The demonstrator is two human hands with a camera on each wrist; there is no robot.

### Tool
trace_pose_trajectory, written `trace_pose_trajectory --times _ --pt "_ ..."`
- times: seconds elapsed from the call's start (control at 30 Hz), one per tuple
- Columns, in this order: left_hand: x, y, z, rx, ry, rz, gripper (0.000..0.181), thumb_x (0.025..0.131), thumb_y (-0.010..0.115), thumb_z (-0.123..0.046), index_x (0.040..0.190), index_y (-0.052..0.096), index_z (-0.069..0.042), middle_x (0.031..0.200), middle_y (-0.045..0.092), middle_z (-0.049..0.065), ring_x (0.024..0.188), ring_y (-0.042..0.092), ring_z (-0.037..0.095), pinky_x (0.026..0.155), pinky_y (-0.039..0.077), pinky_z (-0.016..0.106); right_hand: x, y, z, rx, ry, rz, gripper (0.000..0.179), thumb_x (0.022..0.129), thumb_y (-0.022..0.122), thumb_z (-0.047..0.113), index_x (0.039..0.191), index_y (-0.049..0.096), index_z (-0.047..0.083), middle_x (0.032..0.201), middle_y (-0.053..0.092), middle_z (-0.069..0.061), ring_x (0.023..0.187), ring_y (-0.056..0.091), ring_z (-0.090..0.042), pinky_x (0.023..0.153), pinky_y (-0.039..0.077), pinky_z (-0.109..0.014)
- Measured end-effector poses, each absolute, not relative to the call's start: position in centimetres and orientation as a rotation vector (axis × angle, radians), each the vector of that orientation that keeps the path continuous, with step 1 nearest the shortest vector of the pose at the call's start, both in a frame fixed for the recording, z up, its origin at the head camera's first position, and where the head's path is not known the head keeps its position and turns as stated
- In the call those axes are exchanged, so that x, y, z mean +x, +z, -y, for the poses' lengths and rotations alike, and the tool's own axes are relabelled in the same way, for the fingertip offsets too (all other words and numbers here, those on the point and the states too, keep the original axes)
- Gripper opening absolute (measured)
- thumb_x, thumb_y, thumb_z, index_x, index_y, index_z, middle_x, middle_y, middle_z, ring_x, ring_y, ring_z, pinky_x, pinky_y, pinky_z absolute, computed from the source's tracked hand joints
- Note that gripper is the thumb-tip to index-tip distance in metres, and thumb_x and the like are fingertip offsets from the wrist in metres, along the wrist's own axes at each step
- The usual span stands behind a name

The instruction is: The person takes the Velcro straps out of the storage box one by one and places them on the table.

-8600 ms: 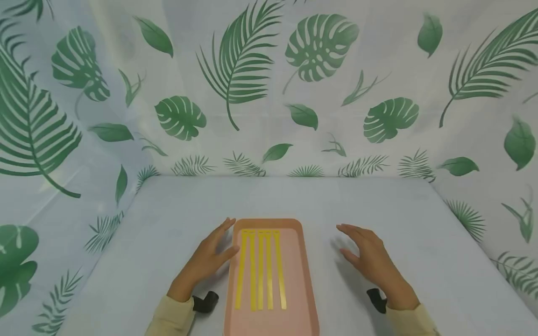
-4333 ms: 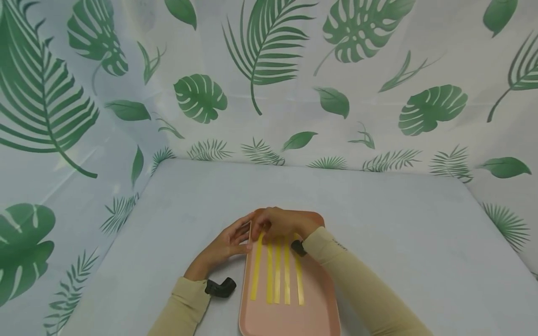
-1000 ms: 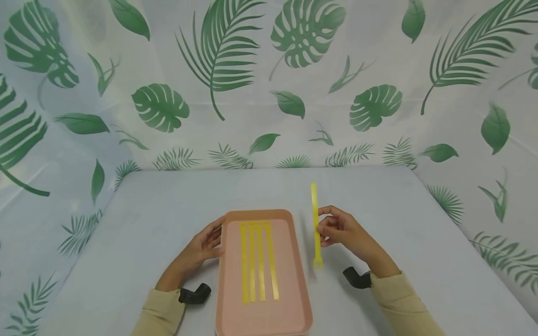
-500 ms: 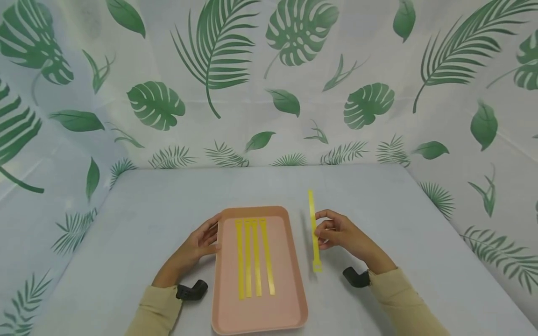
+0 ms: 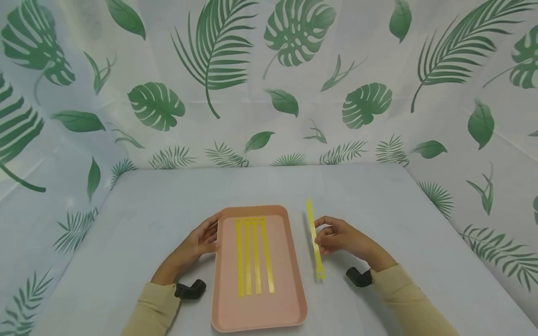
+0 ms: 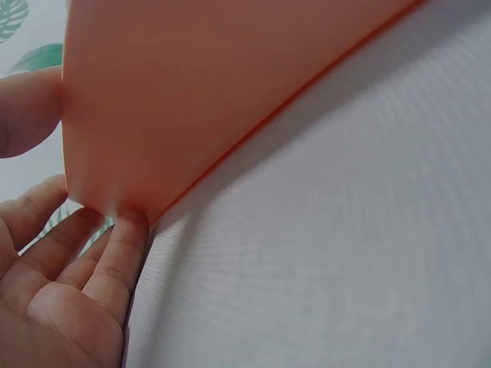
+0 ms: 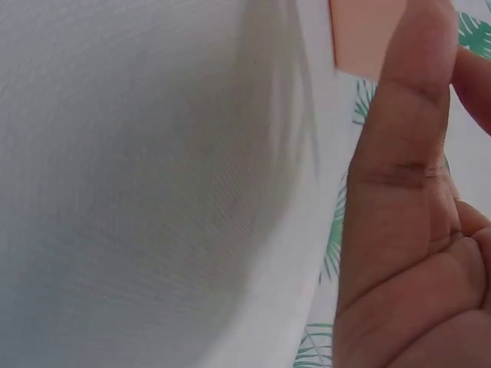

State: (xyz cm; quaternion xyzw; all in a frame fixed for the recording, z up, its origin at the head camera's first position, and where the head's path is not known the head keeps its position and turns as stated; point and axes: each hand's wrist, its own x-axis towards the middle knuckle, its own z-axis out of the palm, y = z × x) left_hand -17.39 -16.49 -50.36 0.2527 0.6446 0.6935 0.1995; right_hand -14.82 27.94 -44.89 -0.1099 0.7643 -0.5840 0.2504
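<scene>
A long flat yellow strap (image 5: 312,224) with a slotted head at its near end is pinched between the thumb and fingers of my right hand (image 5: 344,239), just right of the tray. In the right wrist view the right thumb (image 7: 395,161) fills the side and the strap is hidden. My left hand (image 5: 195,242) holds the far left side of a pink tray (image 5: 269,315). The left wrist view has its thumb (image 6: 27,115) at the rim and its fingertips against the outer wall near the corner. Several similar yellow straps (image 5: 256,261) lie side by side on the tray.
The tray stands on a white-covered table (image 5: 176,196). Behind and at both sides rises a white curtain (image 5: 235,130) with green leaf prints. Black angled wrist mounts (image 5: 191,290) jut from both wrists.
Earlier the right hand was free, then reached over the tray; one strap has left the tray in it. Within the last second that hand and strap have sunk slightly. The left hand stays at the tray.
</scene>
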Motion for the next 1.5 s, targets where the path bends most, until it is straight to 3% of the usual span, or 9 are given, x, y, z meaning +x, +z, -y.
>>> trace_pose_trajectory --times 0.7,1.13,1.3,1.5 --pt "-18.8 -49.8 17.3 0.706 1.911 -1.83 0.093 0.098 0.07 0.008 0.167 0.007 0.014 0.173 0.01 0.038 0.159 0.01 0.058 0.114 0.041 0.014 -16.5 -45.4 -25.5 -0.118 -1.45 -2.091 0.031 0.099 0.07 -0.003 0.125 0.055 -0.01 0.08 0.07 -0.008 0.068 0.071 -0.012 0.062 0.062 -0.023" --pt "-18.6 -50.2 17.0 0.714 1.901 -1.799 0.093 0.102 0.069 0.002 0.168 0.004 0.013 0.173 0.007 0.039 0.158 0.011 0.059 0.113 0.042 0.015 -15.5 -45.8 -25.9 -0.127 -1.379 -2.191 0.02 0.096 0.076 0.002 0.102 0.057 0.0 0.072 0.066 -0.006 0.061 0.065 -0.012 0.058 0.059 -0.023" --pt "-18.7 -50.4 16.4 0.759 1.922 -1.762 0.093 0.1 0.069 0.005 0.167 0.005 0.014 0.173 0.006 0.04 0.157 0.009 0.06 0.115 0.042 0.018 -15.4 -45.2 -27.7 -0.247 -1.405 -2.2 0.02 0.101 0.072 0.005 0.111 0.059 -0.005 0.079 0.067 -0.006 0.07 0.068 -0.018 0.065 0.062 -0.029" --pt "-18.5 -50.6 16.2 0.753 1.951 -1.757 0.092 0.099 0.07 0.007 0.167 0.008 0.015 0.172 0.009 0.04 0.157 0.01 0.059 0.116 0.042 0.018 -15.7 -44.4 -29.1 -0.458 -1.441 -2.233 0.032 0.101 0.067 -0.001 0.128 0.057 -0.015 0.092 0.068 -0.008 0.081 0.07 -0.02 0.075 0.063 -0.031"
